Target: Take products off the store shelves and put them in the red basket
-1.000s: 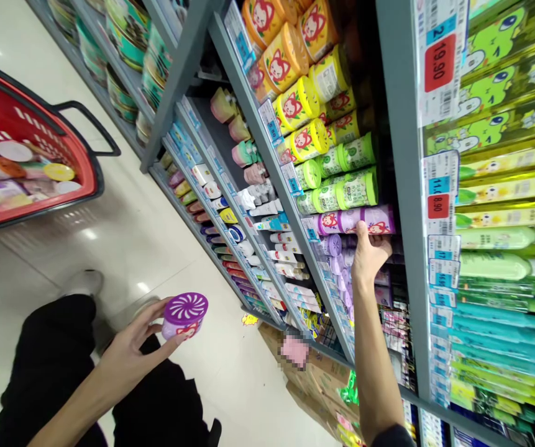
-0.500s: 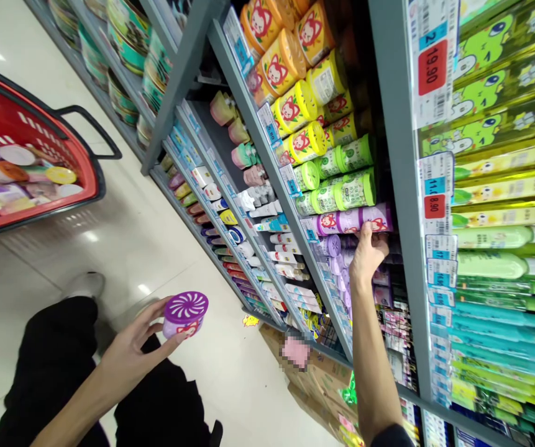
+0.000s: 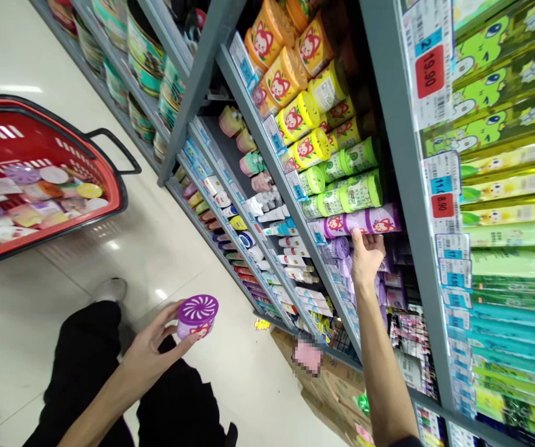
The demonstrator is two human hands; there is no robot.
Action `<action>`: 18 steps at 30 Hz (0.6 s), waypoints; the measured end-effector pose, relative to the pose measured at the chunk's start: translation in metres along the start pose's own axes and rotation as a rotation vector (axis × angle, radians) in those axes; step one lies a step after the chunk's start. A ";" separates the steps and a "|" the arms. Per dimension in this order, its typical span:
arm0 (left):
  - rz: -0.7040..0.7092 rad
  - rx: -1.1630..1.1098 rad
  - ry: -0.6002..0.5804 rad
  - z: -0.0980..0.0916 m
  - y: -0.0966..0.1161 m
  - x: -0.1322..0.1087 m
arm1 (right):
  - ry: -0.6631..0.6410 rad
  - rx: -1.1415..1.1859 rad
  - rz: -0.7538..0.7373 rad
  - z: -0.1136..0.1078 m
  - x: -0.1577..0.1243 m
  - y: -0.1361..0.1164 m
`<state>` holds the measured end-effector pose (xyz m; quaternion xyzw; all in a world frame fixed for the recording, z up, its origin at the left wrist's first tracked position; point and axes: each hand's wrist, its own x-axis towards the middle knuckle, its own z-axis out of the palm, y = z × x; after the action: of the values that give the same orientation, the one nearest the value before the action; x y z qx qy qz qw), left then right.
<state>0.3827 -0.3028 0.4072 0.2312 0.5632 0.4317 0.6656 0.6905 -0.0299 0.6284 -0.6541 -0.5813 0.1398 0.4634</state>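
My left hand [image 3: 162,338] is closed around a small purple air freshener tub [image 3: 197,320], with thumb and fingers on its sides. The tub's vented lid faces up, and a red cartoon face shows on its label. My right hand [image 3: 367,251] reaches into the shelf and grips the side of a stack of matching purple air fresheners [image 3: 337,225]. Its thumb lies against the stack and its other fingers are partly hidden. Beside that stack stand green air fresheners [image 3: 363,191], then yellow ones [image 3: 309,149] and orange ones [image 3: 286,71].
A red shopping basket [image 3: 120,198] holding several packaged goods stands on the floor at left. Grey shelf edges [image 3: 400,155] with price tags frame my right arm. Yellow and green bottles [image 3: 504,261] line the right side. Cardboard boxes [image 3: 330,382] are at the bottom.
My right hand has shifted along the purple stack towards the lower tubs. My left hand still holds its tub. The view has moved, so the basket shows more fully.
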 end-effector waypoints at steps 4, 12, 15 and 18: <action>0.028 0.002 -0.021 0.000 0.000 0.000 | -0.083 0.027 0.017 0.002 -0.002 0.003; 0.025 0.025 -0.021 -0.001 0.007 -0.001 | -0.076 0.061 0.019 0.009 -0.003 0.008; 0.035 0.039 -0.033 -0.002 0.009 -0.002 | -0.060 0.053 -0.001 0.008 -0.002 0.010; 0.023 0.032 -0.050 -0.003 0.012 -0.003 | -0.053 0.051 0.002 0.010 -0.005 0.013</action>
<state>0.3761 -0.3000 0.4174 0.2588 0.5506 0.4246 0.6706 0.6900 -0.0282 0.6118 -0.6385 -0.5891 0.1725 0.4642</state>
